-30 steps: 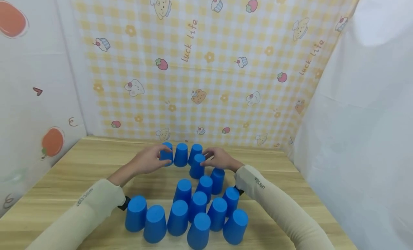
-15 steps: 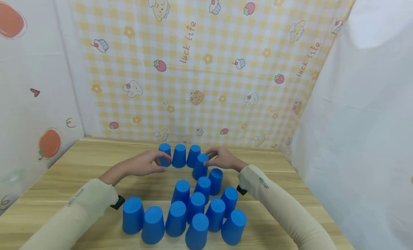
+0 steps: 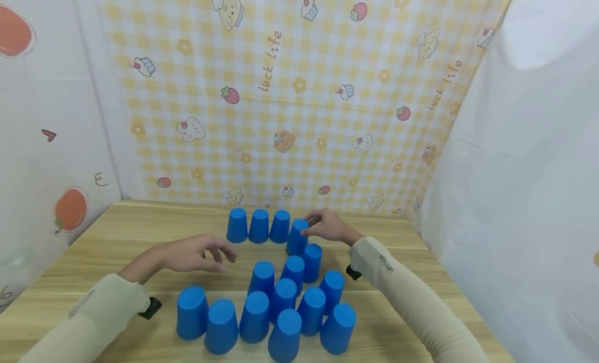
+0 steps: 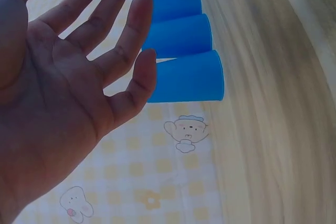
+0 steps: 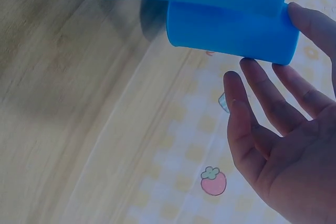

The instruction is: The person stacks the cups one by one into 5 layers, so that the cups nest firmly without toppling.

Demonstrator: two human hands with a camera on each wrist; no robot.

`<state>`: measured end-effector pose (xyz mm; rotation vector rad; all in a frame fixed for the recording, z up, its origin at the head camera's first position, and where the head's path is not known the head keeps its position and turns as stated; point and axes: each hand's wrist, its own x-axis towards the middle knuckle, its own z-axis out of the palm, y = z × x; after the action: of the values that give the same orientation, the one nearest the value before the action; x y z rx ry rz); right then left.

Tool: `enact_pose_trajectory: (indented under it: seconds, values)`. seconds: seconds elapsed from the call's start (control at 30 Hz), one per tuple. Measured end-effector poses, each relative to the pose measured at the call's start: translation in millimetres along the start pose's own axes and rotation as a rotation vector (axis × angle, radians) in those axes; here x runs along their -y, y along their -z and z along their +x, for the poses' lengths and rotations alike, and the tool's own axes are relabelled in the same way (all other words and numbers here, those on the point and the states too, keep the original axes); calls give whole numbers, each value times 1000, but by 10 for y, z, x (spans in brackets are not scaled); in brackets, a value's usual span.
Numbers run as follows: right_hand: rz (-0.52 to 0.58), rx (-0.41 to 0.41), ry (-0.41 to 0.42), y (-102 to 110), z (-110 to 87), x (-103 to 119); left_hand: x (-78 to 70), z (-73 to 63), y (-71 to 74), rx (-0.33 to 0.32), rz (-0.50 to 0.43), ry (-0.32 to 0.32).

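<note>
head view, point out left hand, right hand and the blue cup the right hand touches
left hand (image 3: 193, 253): head view, back of the hand
right hand (image 3: 329, 227): head view, back of the hand
blue cup (image 3: 296, 241): head view, side wall

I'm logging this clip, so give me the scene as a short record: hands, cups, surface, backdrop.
left hand: holds nothing, fingers relaxed, apart from the cups
right hand: pinches one blue cup near its upturned base
other cups: fourteen, all blue, mouth down; three stand in the back row
surface: wood-grain table
backdrop: yellow-checked cloth with cartoon prints
</note>
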<state>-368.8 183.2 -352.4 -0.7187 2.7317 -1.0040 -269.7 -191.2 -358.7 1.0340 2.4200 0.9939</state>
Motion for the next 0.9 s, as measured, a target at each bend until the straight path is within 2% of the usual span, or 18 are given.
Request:
enact_pose_trajectory:
  seconds: [0.17,0.43,0.73,0.9]
  values:
    - [0,-41,-59,23,22,-35,17,-127,22,56,-59,-12]
    - [7,-111,-102,52,48,-79,25,-307,50,192,-154,-20]
    - [18,-161,-134,67,86,-123,90,-415,42,286,-182,-35]
    - [18,-179,-143,60,98,-146,89,-417,21,299,-189,-27]
